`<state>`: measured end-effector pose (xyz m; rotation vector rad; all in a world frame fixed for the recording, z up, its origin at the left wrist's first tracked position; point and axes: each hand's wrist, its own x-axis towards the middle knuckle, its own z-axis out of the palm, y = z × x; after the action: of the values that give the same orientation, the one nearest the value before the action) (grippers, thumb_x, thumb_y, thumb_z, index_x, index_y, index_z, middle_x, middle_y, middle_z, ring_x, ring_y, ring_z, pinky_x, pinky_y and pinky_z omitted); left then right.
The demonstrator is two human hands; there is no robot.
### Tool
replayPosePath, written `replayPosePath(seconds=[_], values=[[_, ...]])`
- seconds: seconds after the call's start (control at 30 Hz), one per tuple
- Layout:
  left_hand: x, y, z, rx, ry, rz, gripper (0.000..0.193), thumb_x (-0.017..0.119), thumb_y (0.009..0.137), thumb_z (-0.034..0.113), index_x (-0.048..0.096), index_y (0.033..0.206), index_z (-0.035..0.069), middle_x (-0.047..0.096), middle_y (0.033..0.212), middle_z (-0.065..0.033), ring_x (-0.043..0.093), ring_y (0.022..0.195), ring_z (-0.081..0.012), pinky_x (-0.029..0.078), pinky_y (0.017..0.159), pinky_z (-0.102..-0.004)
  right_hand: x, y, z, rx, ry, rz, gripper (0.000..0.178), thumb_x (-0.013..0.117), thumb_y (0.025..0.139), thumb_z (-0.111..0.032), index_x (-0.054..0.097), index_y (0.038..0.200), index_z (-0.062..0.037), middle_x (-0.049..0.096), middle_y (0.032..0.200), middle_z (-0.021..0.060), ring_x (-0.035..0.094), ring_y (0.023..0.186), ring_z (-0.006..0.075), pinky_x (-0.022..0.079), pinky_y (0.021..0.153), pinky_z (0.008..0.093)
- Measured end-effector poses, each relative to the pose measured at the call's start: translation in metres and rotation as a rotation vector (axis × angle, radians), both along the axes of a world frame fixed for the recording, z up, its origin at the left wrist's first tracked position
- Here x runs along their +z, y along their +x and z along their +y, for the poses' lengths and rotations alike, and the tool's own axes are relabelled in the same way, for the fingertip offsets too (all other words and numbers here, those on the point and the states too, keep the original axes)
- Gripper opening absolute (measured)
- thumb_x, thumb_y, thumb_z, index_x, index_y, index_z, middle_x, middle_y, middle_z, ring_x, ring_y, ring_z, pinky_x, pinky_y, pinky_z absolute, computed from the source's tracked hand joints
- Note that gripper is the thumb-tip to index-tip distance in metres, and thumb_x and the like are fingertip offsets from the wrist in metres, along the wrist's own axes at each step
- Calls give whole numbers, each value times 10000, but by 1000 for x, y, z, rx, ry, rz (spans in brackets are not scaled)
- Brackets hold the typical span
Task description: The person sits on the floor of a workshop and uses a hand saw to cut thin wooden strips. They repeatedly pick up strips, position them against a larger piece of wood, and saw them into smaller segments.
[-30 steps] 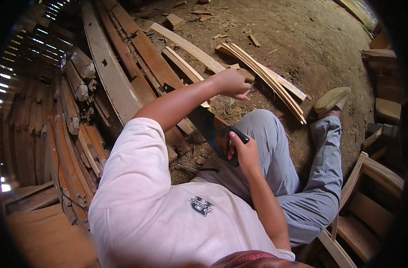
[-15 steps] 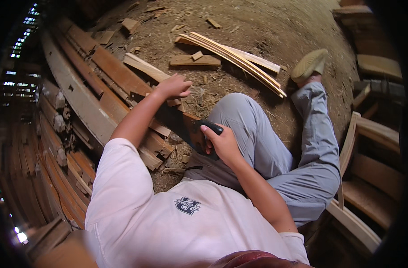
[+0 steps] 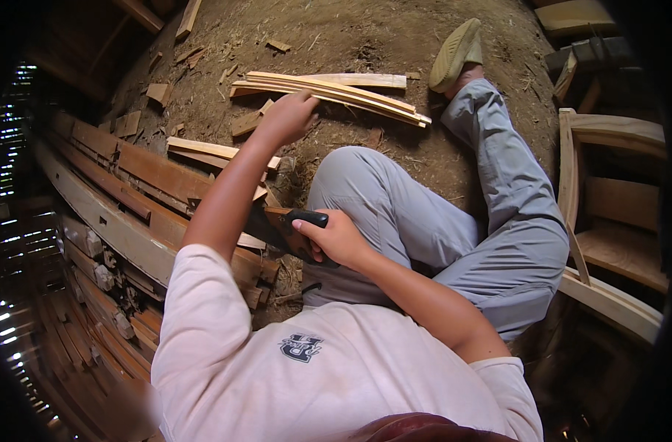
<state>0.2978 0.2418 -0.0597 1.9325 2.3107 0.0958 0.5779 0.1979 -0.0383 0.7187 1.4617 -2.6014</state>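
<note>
In my right hand (image 3: 334, 237) is the black handle of a handsaw (image 3: 311, 219), with fingers wrapped round it beside my bent knee. The dark blade (image 3: 266, 222) points left toward the stacked timber, partly behind my left forearm. My left hand (image 3: 290, 118) reaches out over the near edge of a bundle of thin pale wooden strips (image 3: 365, 101) on the ground. Its fingers bend downward and their tips are hidden, so contact with the strips cannot be made out. A short board (image 3: 245, 124) lies next to that hand.
Long brown timbers (image 3: 159, 169) are stacked on my left, beside a pale curved beam (image 3: 104, 219). Shorter light offcuts (image 3: 210, 149) rest near the blade. Wood scraps (image 3: 159, 93) litter the dirt floor. A wooden frame (image 3: 568, 169) stands on the right, past my outstretched leg (image 3: 509, 155).
My left hand has moved away from the timber stack and forward to the strips. The right hand keeps its hold on the saw. The whole view has swung somewhat.
</note>
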Motion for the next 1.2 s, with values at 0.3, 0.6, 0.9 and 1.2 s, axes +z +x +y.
replayPosePath(seconds=[0.3,0.6,0.9,1.2], values=[[-56,22,127,-125,-140,66,239,624,944,95,715,1164,117,681,1243,-133,691,1134,-369,565,936,-489,-4,-5,1,4,-38,11,369,681,1024,-216,578,722,-30,596,597,38,575,486,133,442,473,317],[-42,19,126,-101,-122,156,319,626,930,67,656,1241,126,664,1169,-151,694,1085,-365,566,898,-498,2,-3,8,4,-81,28,367,707,1029,-255,590,765,-30,575,602,26,569,485,133,435,467,321],[117,55,52,-238,582,349,645,599,947,28,526,1554,233,586,1071,-64,607,1021,-271,538,906,-426,-4,-4,7,31,30,-69,335,733,1012,-310,672,875,-11,607,616,29,589,477,142,453,464,323],[197,121,-222,729,374,223,577,633,989,68,501,1549,113,588,1104,-158,641,1054,-365,549,900,-480,7,-1,-5,-21,-13,-51,272,730,1016,-272,637,893,-49,570,661,34,562,513,155,458,468,311]])
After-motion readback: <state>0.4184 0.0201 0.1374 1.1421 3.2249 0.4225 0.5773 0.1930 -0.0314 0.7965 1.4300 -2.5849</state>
